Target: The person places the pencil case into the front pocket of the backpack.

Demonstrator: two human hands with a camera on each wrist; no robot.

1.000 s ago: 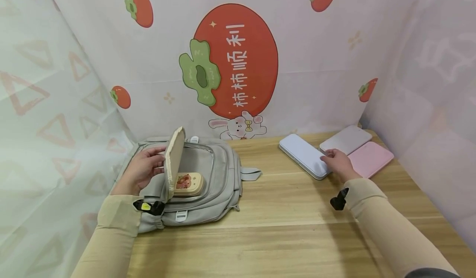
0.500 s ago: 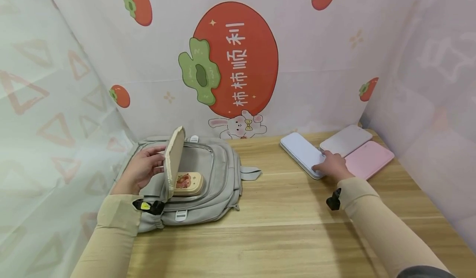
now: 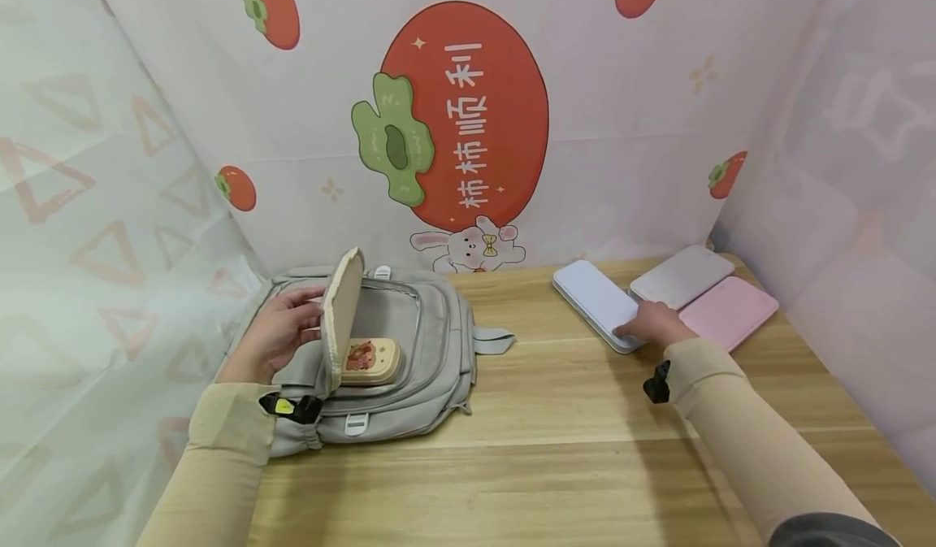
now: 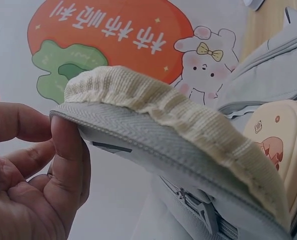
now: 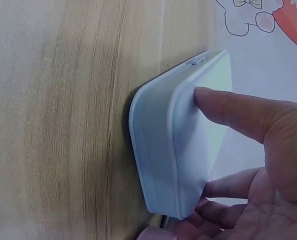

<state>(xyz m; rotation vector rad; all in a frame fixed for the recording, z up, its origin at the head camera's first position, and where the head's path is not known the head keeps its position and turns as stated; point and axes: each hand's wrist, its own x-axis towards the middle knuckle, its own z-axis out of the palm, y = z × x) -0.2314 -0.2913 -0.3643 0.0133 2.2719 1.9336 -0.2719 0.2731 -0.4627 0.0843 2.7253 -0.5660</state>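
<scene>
A grey backpack [image 3: 439, 336] lies on the table at the left, its front pocket unzipped. My left hand [image 3: 281, 332] pinches the edge of the raised pocket flap [image 3: 344, 311] between thumb and fingers; the left wrist view shows the flap's zip teeth and cream fabric edging. Inside the pocket rests a cream case [image 3: 376, 360] with a printed picture. At the right, my right hand [image 3: 658, 325] holds the near end of a light blue pencil case [image 3: 594, 299]. Its thumb [image 5: 228, 107] lies on the lid and its other fingers bend at the far side. The pencil case lies on the table.
Beside the right hand lie a pale grey flat case [image 3: 682, 277] and a pink flat case [image 3: 731, 311]. A grey strap [image 3: 493, 341] sticks out from the backpack onto the wooden table [image 3: 526, 466]. Printed cloth walls [image 3: 614, 189] stand behind and at both sides.
My right hand has moved slightly left, from the pencil case's near right edge to reaching over its near end with the thumb on the lid. The left hand keeps the flap raised, unchanged.
</scene>
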